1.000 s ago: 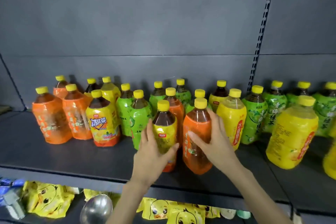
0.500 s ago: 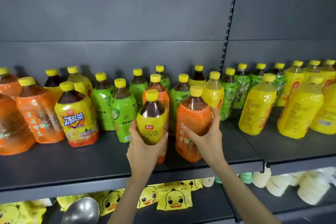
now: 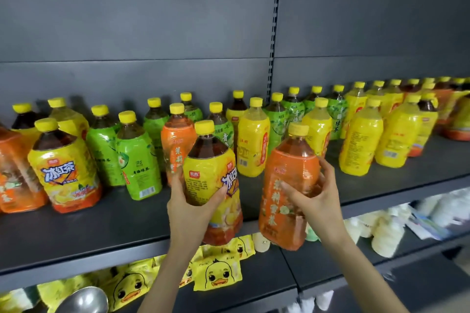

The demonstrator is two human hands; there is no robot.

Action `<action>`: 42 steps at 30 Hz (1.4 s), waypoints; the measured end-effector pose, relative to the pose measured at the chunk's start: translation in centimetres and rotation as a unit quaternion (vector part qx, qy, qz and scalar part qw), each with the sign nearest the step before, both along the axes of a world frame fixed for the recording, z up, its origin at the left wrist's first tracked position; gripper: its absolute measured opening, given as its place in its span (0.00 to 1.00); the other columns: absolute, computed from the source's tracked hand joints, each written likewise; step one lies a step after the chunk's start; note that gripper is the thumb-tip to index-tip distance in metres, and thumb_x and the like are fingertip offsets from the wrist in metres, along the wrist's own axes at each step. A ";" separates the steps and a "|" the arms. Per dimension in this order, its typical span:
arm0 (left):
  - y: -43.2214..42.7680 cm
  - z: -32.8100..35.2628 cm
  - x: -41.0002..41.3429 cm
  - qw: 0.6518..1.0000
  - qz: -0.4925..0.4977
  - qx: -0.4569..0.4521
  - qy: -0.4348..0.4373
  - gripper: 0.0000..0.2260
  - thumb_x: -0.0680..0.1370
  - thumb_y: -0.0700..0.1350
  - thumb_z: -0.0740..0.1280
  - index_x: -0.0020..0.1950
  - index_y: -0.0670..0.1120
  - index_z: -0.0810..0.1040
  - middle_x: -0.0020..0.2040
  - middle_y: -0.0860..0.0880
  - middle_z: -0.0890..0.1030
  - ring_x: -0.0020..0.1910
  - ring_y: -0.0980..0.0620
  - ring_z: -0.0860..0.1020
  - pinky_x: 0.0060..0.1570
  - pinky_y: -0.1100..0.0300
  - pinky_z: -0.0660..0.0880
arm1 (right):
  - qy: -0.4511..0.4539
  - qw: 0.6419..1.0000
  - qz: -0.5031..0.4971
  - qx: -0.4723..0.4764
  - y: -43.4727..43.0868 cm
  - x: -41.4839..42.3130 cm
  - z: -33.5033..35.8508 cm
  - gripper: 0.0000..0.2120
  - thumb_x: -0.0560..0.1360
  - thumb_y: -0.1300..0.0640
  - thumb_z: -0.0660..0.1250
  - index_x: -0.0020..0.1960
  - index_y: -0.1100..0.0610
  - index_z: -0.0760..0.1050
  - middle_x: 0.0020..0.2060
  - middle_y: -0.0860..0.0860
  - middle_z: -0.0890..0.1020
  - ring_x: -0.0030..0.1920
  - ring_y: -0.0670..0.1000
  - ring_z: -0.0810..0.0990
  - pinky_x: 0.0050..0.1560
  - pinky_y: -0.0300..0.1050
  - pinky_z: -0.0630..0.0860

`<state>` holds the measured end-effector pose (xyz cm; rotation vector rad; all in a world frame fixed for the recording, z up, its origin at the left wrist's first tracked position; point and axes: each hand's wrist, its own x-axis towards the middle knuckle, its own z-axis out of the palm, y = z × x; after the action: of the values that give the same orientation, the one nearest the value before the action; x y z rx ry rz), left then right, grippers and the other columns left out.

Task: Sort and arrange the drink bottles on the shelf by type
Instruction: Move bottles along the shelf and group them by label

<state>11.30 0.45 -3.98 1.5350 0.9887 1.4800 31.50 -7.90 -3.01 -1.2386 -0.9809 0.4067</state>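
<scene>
My left hand (image 3: 189, 207) grips a dark-tea bottle with a yellow and red label (image 3: 216, 185), lifted off the dark shelf (image 3: 101, 231) in front of its edge. My right hand (image 3: 314, 197) grips an orange-label tea bottle (image 3: 284, 193), also lifted and tilted slightly, beside the first. Behind them stand several yellow-capped bottles mixed together: green-label ones (image 3: 137, 160), plain yellow ones (image 3: 253, 145), another orange one (image 3: 176, 140) and a matching yellow-red one (image 3: 63, 170) at the left.
A slotted upright (image 3: 274, 28) splits the grey back panel. More yellow bottles (image 3: 361, 145) fill the right section. The lower shelf holds yellow duck-print packets (image 3: 217, 272), white packages (image 3: 384, 234) and a metal ladle (image 3: 84, 301).
Both hands have lifted their bottles off the shelf and drawn them toward me, past the shelf's front edge. The view has shifted right, showing more of the right section.
</scene>
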 end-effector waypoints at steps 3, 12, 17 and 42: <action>-1.1 1.3 2.8 0.999 -0.022 0.008 -0.022 0.37 0.60 0.59 0.79 0.65 0.57 0.66 0.55 0.62 0.77 0.52 0.65 0.77 0.49 0.61 0.76 | 0.000 1.000 -0.017 0.010 -1.9 3.3 0.9 0.37 0.58 0.48 0.78 0.60 0.35 0.62 0.59 0.48 0.76 0.55 0.46 0.80 0.52 0.49 0.80; -6.9 2.7 15.0 0.995 -0.057 0.010 -0.079 0.36 0.60 0.51 0.75 0.66 0.55 0.66 0.55 0.59 0.77 0.50 0.65 0.78 0.46 0.60 0.77 | -0.013 0.997 -0.069 0.014 -10.7 17.1 2.1 0.39 0.61 0.51 0.77 0.66 0.43 0.62 0.57 0.45 0.77 0.52 0.42 0.80 0.45 0.39 0.79; -10.5 1.4 22.8 0.993 -0.080 -0.001 -0.084 0.36 0.60 0.51 0.76 0.65 0.56 0.66 0.57 0.58 0.76 0.54 0.58 0.77 0.51 0.54 0.77 | -0.039 0.996 -0.080 -0.015 -15.7 24.4 1.9 0.40 0.59 0.50 0.79 0.65 0.44 0.62 0.55 0.43 0.76 0.49 0.36 0.79 0.39 0.33 0.78; -6.5 0.5 56.2 0.968 -0.248 0.021 -0.028 0.37 0.55 0.62 0.76 0.60 0.71 0.65 0.59 0.62 0.75 0.57 0.63 0.76 0.55 0.52 0.78 | -0.046 0.981 -0.186 -0.034 -15.3 53.4 2.2 0.38 0.53 0.41 0.78 0.59 0.34 0.65 0.55 0.45 0.78 0.49 0.40 0.81 0.39 0.33 0.78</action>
<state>67.52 -6.00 -3.50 1.6136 0.4885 1.1816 84.92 -23.18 -0.77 -1.4780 -0.7936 0.0899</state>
